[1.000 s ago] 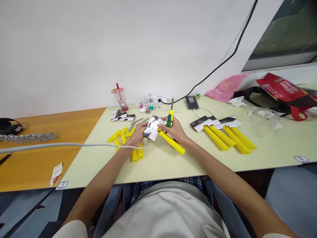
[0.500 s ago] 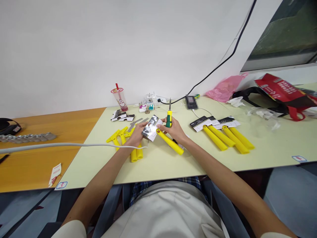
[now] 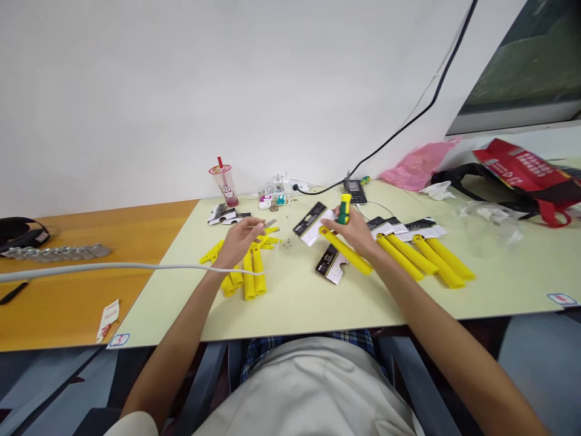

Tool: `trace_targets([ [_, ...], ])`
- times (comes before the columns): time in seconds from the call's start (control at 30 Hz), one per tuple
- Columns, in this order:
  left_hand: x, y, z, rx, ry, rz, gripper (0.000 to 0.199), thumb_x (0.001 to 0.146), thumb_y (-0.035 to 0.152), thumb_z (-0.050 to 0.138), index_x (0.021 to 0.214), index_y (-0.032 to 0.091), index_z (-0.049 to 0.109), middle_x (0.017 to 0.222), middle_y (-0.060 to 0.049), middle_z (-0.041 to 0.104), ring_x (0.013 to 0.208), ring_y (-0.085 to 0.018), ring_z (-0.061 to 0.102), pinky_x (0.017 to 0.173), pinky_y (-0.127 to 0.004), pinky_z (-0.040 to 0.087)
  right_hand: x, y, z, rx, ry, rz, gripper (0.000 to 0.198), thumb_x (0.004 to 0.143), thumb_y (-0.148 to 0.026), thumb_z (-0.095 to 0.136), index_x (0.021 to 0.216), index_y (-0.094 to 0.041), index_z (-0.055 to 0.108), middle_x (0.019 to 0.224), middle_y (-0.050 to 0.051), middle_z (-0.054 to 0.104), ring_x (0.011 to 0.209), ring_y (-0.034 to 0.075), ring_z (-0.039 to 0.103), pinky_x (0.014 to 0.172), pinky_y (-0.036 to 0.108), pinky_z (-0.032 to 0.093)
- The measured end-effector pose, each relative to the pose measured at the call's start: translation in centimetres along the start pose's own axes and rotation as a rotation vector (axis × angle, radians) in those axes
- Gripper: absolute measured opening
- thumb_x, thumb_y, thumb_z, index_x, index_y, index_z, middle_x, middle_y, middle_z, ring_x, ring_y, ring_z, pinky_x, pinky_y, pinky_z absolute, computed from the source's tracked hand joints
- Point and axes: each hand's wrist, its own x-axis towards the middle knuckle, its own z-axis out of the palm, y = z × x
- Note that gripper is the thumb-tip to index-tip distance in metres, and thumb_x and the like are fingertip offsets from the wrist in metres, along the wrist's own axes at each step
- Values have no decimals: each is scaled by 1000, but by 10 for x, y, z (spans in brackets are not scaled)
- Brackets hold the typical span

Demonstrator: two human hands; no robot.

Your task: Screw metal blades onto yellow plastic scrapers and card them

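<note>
My right hand (image 3: 351,229) is closed round a green-and-yellow screwdriver (image 3: 345,209) and also grips a yellow tubular handle (image 3: 347,250) with a black-and-white card (image 3: 312,224) at its top. Over the left pile, my left hand (image 3: 242,239) has thumb and fingertips pinched together. A grey metal blade (image 3: 271,223) shows right by those fingertips; whether they hold it I cannot tell. Under the left hand lie several yellow scraper handles (image 3: 253,272), some with T-shaped heads. Small screws or nuts (image 3: 286,244) lie to their right. A loose folded card (image 3: 331,264) rests below the right hand.
Several yellow handles with cards (image 3: 422,254) lie in a row on the right. Towards the wall stand a cup with a straw (image 3: 226,184), a power strip (image 3: 282,184) and black cards (image 3: 227,215). A pink bag (image 3: 420,166) and red bag (image 3: 526,166) lie back right. A pale cable (image 3: 136,266) crosses the left.
My left hand has let go of the card and moved left to the blade and scraper pile. My right hand has carried the card, handle and screwdriver to the right.
</note>
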Motion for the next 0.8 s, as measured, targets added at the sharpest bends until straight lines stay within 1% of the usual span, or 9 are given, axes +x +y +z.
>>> trace_targets([
  [0.1, -26, -9, -41, 207, 120, 30, 49, 90, 66, 83, 109, 21, 78, 119, -13, 79, 106, -27, 73, 89, -36, 58, 8, 11, -48, -332, 126, 0, 48, 72, -55, 87, 97, -25, 59, 88, 2, 67, 78, 25, 65, 72, 41, 53],
  [0.17, -46, -20, -63, 401, 197, 24, 43, 94, 62, 78, 112, 23, 77, 122, -12, 77, 107, -28, 70, 91, -38, 56, 10, 21, -74, -515, 128, 19, 42, 77, -53, 82, 98, -24, 59, 93, 5, 69, 82, 26, 65, 76, 42, 51],
  [0.23, -65, -33, -79, 575, 243, 5, 45, 95, 58, 74, 122, 23, 73, 128, -13, 73, 106, -29, 69, 92, -42, 57, 10, 31, -92, -634, 109, 62, 40, 79, -51, 79, 101, -24, 57, 98, 8, 72, 88, 29, 67, 79, 42, 51],
  [0.3, -78, -44, -88, 688, 236, -35, 56, 91, 58, 75, 132, 21, 70, 130, -15, 67, 109, -31, 68, 98, -48, 58, 9, 41, -101, -734, 78, 81, 40, 80, -49, 78, 102, -25, 54, 103, 10, 73, 94, 31, 69, 82, 42, 51],
  [0.4, -89, -53, -96, 736, 181, -109, 66, 91, 60, 72, 142, 18, 63, 133, -17, 60, 116, -33, 68, 106, -53, 58, 8, 52, -105, -877, 52, 72, 42, 83, -51, 77, 105, -26, 51, 110, 14, 75, 99, 36, 71, 82, 44, 51],
  [0.5, -95, -55, -103, 774, 179, -140, 69, 91, 50, 68, 150, 18, 56, 137, -18, 55, 122, -35, 68, 108, -54, 59, 8, 53, -104, -1040, 50, 32, 44, 88, -56, 75, 111, -25, 52, 117, 20, 74, 102, 40, 70, 79, 46, 51],
  [0.6, -99, -54, -107, 846, 207, -167, 72, 90, 41, 66, 157, 19, 51, 141, -18, 52, 115, -34, 71, 105, -56, 60, 8, 45, -99, -1151, 54, -12, 43, 94, -56, 71, 115, -23, 53, 124, 25, 71, 110, 43, 69, 80, 48, 52],
  [0.7, -98, -52, -111, 875, 236, -169, 75, 89, 37, 68, 159, 19, 49, 140, -19, 54, 103, -31, 72, 103, -58, 60, 9, 31, -86, -1123, 52, -59, 44, 95, -58, 71, 115, -22, 53, 122, 24, 72, 110, 43, 70, 82, 47, 53],
  [0.8, -91, -47, -114, 828, 314, -167, 74, 89, 33, 67, 159, 17, 50, 143, -21, 56, 100, -30, 73, 101, -56, 61, 11, 15, -65, -959, 23, -136, 44, 94, -60, 72, 113, -24, 55, 118, 18, 77, 103, 39, 73, 82, 46, 54],
])
